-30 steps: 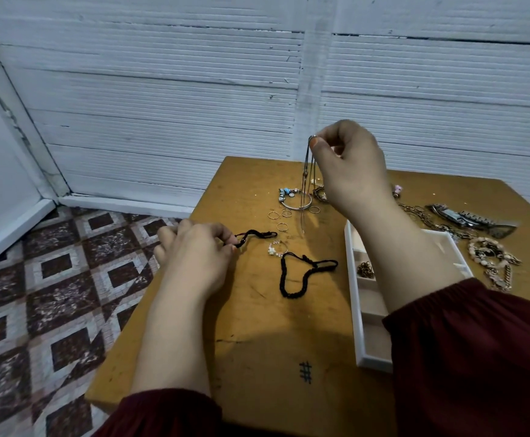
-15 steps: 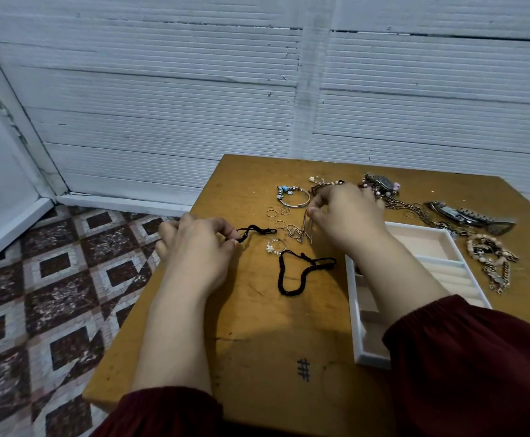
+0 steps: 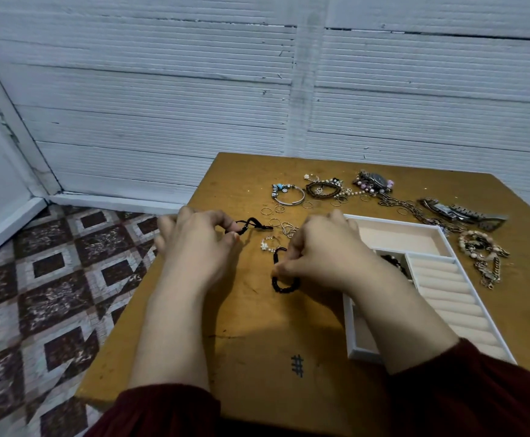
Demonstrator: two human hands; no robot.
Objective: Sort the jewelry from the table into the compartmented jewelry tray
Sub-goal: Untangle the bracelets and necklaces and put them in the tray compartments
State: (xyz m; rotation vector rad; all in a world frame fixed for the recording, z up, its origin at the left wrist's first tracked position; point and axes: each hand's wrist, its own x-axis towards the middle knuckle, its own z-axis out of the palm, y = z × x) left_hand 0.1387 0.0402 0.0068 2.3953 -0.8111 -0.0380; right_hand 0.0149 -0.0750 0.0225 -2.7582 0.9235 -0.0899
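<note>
Your left hand pinches a thin black cord at frame centre, your right hand pinches the black braided bracelet just left of the white jewelry tray; both pieces look light and floppy, so grip mid-band.

table: ochre | tray: white, cream | bracelet: black | sleeves: maroon
</note>
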